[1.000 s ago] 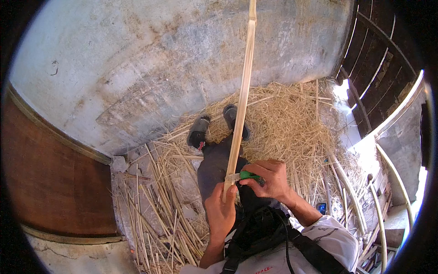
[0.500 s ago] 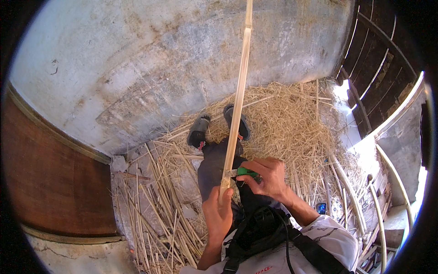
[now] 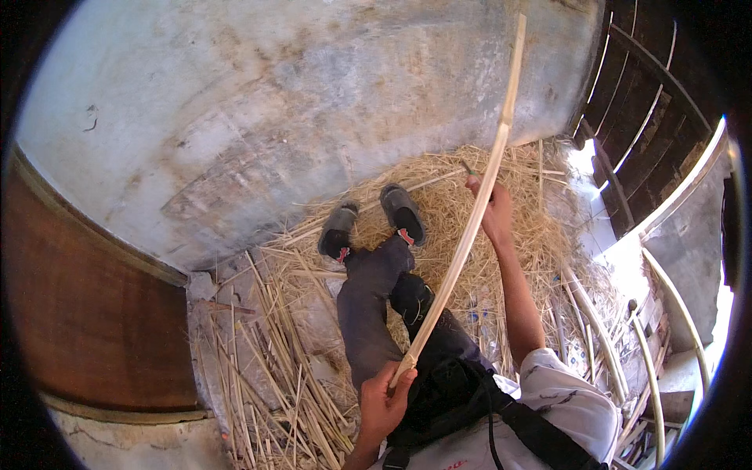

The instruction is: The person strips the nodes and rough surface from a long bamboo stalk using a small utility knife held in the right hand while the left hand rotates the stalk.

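A long, pale split bamboo strip (image 3: 464, 254) slants up and away to the right, slightly bowed, with a knot in its upper part. My left hand (image 3: 384, 403) is closed round its near end, by my lap. Farther out, my right hand (image 3: 497, 215) is closed on a small knife (image 3: 468, 168), its dark blade poking out past the fingers on the left of the strip. The strip passes in front of part of that hand, so I cannot tell whether the hand touches it. Most of the knife's handle is hidden.
Loose shavings (image 3: 529, 227) cover the floor around my shoes (image 3: 403, 211). Many bamboo strips (image 3: 290, 376) lie at the left. A stained wall (image 3: 313, 117) rises ahead, with a brown panel (image 3: 102, 313) at left. Bamboo poles (image 3: 603, 337) lie at right.
My right hand has moved from near the strip's lower end far out along it, knife still in hand. The strip's far end has swung right, and my left hand has shifted slightly down.
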Action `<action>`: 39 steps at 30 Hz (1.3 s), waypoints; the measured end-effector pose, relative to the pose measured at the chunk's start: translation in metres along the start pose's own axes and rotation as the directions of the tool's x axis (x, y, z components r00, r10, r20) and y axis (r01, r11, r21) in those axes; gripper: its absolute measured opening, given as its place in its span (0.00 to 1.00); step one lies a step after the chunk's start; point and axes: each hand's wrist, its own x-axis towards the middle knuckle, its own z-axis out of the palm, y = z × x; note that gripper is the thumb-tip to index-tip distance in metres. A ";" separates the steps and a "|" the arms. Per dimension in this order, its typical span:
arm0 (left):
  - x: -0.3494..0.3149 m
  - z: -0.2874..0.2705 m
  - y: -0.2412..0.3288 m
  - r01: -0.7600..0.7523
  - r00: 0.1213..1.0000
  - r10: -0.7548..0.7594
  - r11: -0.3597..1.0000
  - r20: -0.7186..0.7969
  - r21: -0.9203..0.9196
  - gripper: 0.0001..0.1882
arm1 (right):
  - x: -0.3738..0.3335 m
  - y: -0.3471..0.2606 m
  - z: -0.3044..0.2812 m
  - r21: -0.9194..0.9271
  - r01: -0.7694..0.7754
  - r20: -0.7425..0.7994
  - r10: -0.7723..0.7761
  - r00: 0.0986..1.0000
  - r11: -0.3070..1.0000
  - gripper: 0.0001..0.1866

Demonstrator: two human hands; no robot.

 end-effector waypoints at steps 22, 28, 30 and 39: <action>0.073 0.010 0.031 -0.114 0.991 0.105 0.987 -0.086 -0.117 0.17 | -0.098 -0.075 0.006 0.565 -0.402 0.569 0.012 0.822 0.720 0.17; 0.077 0.014 0.018 -0.070 0.995 0.053 0.975 -0.084 -0.210 0.17 | -0.088 -0.054 0.003 0.556 -0.139 0.452 -0.157 0.878 0.820 0.24; 0.078 0.013 0.017 -0.084 0.989 0.053 0.967 -0.135 -0.239 0.17 | -0.080 -0.038 -0.010 0.465 -0.113 0.440 -0.118 0.890 0.878 0.28; 0.083 -0.004 0.012 -0.051 0.985 -0.031 0.883 -0.167 -0.467 0.16 | -0.065 0.090 -0.055 -0.640 0.192 0.520 0.235 0.821 0.744 0.33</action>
